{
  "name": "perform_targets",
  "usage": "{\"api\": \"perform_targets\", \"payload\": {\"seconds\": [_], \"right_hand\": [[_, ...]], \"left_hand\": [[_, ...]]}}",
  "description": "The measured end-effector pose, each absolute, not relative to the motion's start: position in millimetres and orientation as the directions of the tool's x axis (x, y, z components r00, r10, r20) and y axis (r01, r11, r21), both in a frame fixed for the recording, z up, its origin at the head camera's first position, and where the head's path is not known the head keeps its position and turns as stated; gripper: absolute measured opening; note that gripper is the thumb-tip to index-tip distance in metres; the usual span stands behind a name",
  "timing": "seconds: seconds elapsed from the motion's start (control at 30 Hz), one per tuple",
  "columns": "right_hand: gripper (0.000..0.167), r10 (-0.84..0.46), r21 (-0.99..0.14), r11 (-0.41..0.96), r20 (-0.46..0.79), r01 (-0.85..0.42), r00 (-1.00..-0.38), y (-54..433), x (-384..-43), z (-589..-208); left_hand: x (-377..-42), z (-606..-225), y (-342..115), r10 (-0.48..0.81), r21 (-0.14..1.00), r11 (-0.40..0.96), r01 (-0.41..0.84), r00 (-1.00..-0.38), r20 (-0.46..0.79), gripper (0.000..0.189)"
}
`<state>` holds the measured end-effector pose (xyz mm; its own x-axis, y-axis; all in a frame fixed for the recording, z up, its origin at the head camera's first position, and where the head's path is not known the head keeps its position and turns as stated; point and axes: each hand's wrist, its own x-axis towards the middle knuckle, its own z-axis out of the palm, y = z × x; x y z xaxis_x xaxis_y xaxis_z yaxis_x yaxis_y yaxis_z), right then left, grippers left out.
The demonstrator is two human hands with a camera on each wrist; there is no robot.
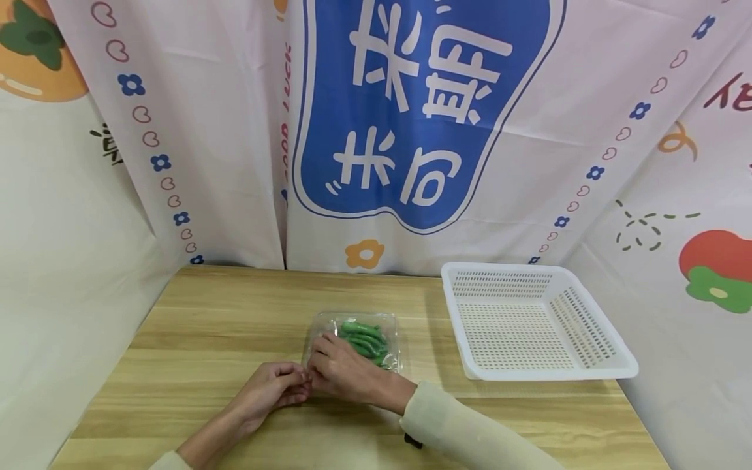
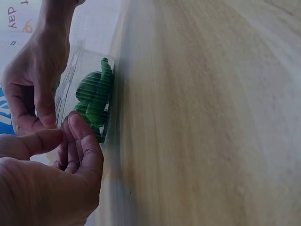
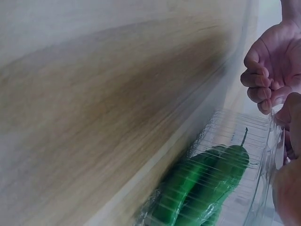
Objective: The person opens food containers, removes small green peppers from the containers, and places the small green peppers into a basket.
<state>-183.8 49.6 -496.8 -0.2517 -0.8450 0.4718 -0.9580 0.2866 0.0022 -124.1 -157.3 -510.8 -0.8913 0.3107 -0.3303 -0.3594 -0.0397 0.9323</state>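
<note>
Clear rectangular plastic box [image 1: 324, 321] is being finger-pinched by left hand [image 1: 273, 388] and right hand [image 1: 346, 370]. Jerking would be risking spilled green peppers [image 1: 365, 338].

there is one left hand [image 1: 270, 393] and one right hand [image 1: 346, 371], one clear box [image 1: 323, 322], at least three green peppers [image 1: 364, 339] with the full count hidden, one white basket [image 1: 511, 336], one counter [image 1: 235, 320] and two pale sleeves [image 1: 470, 427].

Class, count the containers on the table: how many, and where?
2: the clear box of green peppers at the right hand, and the white basket farther right.
</note>
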Motion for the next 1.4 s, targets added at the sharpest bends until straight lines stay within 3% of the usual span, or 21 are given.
{"api": "perform_targets", "payload": {"seconds": [0.27,0.77,1.03,1.4], "right_hand": [[0.006,-0.846,0.0,0.293,0.466,-0.956,-0.259,49,-183,-498],[0.004,-0.836,0.028,0.268,0.503,-0.963,-0.218,50,-185,-501],[0.009,-0.831,0.063,0.276,0.516,-0.959,-0.205,50,-186,-500],[0.012,-0.782,-0.009,0.258,0.585,-0.966,-0.215,49,-188,-489]], "left_hand": [[-124,-510,-158,0.324,0.933,-0.039,-0.359,-0.887,-0.328,0.018],[-125,-512,-158,0.305,0.938,-0.035,-0.345,-0.897,-0.319,0.016],[-127,-509,-156,0.297,0.94,-0.023,-0.339,-0.901,-0.318,0.016],[-126,-509,-160,0.296,0.939,-0.009,-0.345,-0.897,-0.327,0.019]]}}
